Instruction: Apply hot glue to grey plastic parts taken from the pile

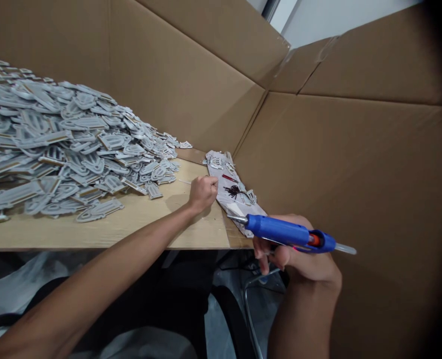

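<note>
Grey die-cut pieces (56, 134) heaped on a desk (105, 234), a blue hot glue gun (281, 230) held at right

One mound of flat, slotted pieces, too many to count, is piled on the pale desk. The left hand (203, 193) is held just beside a creased grey sheet (224, 197), its grip pressed together, though whether anything is pinched cannot be told. One dark wiry tangle (233, 191) lies on the sheet. The single metal-nozzled plastic gun is clasped by the right hand's (299, 259) closed grip, before a corrugated cardboard wall (355, 169).
</note>
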`<action>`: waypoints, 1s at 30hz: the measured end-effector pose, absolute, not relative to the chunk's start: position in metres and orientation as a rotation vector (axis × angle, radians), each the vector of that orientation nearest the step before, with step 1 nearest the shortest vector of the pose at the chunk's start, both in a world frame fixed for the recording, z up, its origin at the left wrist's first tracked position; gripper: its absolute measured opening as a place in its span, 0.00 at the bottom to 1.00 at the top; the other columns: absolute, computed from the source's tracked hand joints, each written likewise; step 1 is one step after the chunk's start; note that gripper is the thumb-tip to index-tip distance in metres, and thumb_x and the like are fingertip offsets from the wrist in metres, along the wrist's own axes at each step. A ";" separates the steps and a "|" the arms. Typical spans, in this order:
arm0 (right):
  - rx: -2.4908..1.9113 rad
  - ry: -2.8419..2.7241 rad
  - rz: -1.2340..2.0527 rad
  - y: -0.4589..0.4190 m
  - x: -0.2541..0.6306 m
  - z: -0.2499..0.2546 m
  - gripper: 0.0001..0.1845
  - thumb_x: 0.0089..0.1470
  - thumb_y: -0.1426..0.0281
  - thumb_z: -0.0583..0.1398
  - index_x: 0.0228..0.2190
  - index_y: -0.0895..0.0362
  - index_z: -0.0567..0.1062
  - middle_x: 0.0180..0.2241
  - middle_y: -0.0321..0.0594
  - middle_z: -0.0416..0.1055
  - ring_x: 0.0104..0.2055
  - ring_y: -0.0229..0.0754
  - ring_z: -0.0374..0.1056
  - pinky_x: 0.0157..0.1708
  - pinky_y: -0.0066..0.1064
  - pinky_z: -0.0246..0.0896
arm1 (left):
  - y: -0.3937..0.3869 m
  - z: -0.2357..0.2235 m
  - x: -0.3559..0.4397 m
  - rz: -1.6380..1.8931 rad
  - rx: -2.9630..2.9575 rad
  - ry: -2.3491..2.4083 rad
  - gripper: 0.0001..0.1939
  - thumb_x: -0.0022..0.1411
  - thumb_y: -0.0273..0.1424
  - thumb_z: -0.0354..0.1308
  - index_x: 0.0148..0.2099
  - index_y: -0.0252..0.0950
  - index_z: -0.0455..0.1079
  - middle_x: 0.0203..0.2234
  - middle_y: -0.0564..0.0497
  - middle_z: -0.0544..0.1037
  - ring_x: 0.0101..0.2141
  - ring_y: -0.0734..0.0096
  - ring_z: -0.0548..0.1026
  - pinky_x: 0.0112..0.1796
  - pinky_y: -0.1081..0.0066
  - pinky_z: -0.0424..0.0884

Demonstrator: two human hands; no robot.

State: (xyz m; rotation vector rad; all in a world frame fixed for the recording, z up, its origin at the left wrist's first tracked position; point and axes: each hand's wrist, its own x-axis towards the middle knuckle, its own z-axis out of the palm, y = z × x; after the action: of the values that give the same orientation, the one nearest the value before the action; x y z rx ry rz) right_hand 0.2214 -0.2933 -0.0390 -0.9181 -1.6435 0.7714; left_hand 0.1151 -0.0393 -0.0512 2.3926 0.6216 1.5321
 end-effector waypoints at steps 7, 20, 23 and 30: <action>-0.859 -1.557 0.859 -0.291 0.220 -0.042 0.23 0.50 0.50 0.71 0.32 0.59 0.79 0.28 0.42 0.75 0.21 0.41 0.73 0.12 0.23 0.54 | -0.042 -0.053 0.116 1.493 2.495 0.634 0.10 0.50 0.25 0.48 0.18 0.39 0.60 0.17 0.50 0.69 0.24 0.67 0.63 0.30 0.68 0.51; -0.718 -1.153 0.810 -0.257 0.233 -0.034 0.33 0.56 0.40 0.61 0.23 0.57 0.62 0.20 0.31 0.65 0.08 0.22 0.43 0.05 0.17 0.35 | -0.043 -0.062 0.120 1.320 2.660 0.636 0.11 0.50 0.23 0.48 0.20 0.38 0.65 0.18 0.48 0.72 0.23 0.68 0.63 0.29 0.68 0.48; -0.682 -1.121 0.828 -0.253 0.237 -0.035 0.33 0.56 0.40 0.62 0.23 0.56 0.61 0.20 0.29 0.62 0.09 0.21 0.40 0.05 0.17 0.34 | -0.042 -0.063 0.122 1.334 2.674 0.627 0.12 0.51 0.23 0.49 0.20 0.38 0.66 0.18 0.48 0.73 0.23 0.68 0.63 0.29 0.68 0.48; -0.609 -1.014 0.864 -0.254 0.243 -0.034 0.30 0.56 0.46 0.65 0.24 0.56 0.62 0.22 0.28 0.60 0.13 0.23 0.45 0.08 0.14 0.45 | -0.042 -0.066 0.122 1.320 2.696 0.636 0.12 0.51 0.22 0.49 0.20 0.37 0.70 0.18 0.48 0.73 0.23 0.67 0.65 0.29 0.68 0.49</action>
State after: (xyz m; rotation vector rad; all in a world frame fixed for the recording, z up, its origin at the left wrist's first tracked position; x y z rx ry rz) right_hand 0.2426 -0.2542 -0.0341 -0.6086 -1.0143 0.8638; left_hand 0.1216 -0.0419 -0.0658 2.6964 0.6360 1.3204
